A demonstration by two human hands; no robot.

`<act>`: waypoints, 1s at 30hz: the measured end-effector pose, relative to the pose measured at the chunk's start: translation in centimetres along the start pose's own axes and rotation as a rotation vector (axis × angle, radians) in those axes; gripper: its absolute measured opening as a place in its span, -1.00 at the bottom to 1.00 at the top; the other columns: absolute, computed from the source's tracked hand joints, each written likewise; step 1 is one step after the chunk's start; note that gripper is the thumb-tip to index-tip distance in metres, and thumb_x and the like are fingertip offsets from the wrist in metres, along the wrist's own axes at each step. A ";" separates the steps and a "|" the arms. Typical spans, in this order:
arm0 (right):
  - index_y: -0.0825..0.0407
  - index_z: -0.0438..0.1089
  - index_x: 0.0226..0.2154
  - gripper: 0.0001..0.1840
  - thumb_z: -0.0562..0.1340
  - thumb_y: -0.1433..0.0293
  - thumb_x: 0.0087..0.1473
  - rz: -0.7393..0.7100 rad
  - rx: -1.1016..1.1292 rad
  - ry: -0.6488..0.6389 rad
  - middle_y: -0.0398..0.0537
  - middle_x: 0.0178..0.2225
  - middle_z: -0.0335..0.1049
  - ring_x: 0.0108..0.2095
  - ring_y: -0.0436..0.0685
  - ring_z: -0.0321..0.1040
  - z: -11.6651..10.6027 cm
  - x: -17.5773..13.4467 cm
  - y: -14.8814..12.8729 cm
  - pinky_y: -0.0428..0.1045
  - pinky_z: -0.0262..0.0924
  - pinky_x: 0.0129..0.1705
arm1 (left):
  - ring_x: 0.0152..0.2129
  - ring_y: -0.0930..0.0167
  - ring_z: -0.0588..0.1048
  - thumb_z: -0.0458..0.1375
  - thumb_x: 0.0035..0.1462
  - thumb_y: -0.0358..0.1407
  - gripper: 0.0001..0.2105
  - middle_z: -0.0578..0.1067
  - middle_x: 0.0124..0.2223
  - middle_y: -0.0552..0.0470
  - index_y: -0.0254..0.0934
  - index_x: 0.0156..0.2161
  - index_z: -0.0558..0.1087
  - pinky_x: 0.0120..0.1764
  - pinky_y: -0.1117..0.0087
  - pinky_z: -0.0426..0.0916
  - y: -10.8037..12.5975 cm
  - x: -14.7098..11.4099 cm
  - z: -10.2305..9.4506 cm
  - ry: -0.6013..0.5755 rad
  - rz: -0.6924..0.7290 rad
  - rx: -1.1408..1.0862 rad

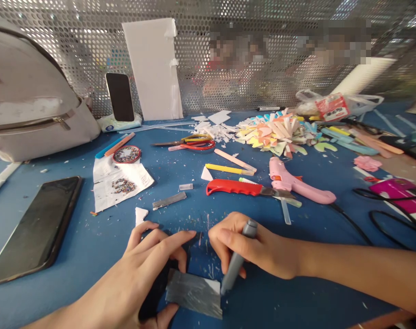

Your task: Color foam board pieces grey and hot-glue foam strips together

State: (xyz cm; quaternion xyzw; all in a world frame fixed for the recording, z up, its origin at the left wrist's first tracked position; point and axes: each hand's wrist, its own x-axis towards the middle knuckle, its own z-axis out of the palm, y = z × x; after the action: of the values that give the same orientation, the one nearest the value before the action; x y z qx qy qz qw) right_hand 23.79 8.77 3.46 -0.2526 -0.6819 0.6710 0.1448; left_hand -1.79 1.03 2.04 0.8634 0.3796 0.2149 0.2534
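A grey marker [235,262] is gripped in my right hand [252,244], its lower end at the right edge of a small rectangular piece [190,292]. That piece is covered in streaky dark grey, with a white patch at its upper right corner. My left hand [149,265] steadies it at its left end, thumb at the near edge and a finger at the far edge, the other fingers stretched over the table. Past my hands lie a narrow grey strip [169,200], a small clear piece [186,186] and a white scrap [141,215].
Beyond my hands are a red-handled knife [233,187], a pink glue gun [300,183] with a black cord, scissors [197,142] and a heap of coloured paper scraps [276,132]. At left lie a phone [36,224] and a backpack [39,109]. A perforated metal panel [91,59] stands behind.
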 end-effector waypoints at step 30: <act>0.12 0.36 -0.57 -0.35 0.08 -0.03 0.32 0.002 0.027 0.035 -0.15 -0.58 0.27 -0.61 -0.05 0.22 0.0 0.1 -0.1 -0.13 0.06 -0.58 | -0.13 0.37 0.43 0.09 0.00 -0.53 -0.19 0.48 -0.11 0.14 -0.08 0.35 -0.05 0.28 0.23 -0.12 0.0 -0.2 0.1 -0.007 -0.017 -0.025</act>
State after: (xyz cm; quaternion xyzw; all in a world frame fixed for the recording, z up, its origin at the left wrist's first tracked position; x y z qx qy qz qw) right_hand 23.70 8.78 3.59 -0.2632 -0.6699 0.6756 0.1594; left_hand -1.83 0.84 1.97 0.8577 0.3832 0.2147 0.2674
